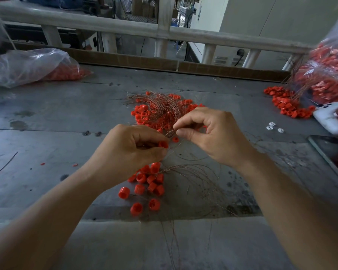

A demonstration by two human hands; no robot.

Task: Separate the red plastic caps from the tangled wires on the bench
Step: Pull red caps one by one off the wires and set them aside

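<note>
A tangle of thin copper-coloured wires (160, 106) lies over a heap of red plastic caps (144, 115) in the middle of the grey bench (57, 117). My left hand (133, 149) grips one red cap (163, 144) between thumb and fingers. My right hand (209, 133) pinches a thin wire (174, 149) at its fingertips, close to that cap. Below my hands sits a loose group of red caps (146, 182), and freed wires (195, 178) trail from there toward the bench's near edge.
A clear bag with red caps (27, 65) lies at the back left. A fuller bag of caps and wires (328, 78) stands at the right, with spilled caps (287, 104), a white device (328, 115) and a dark phone (334, 154) near it. A railing (125, 28) runs behind.
</note>
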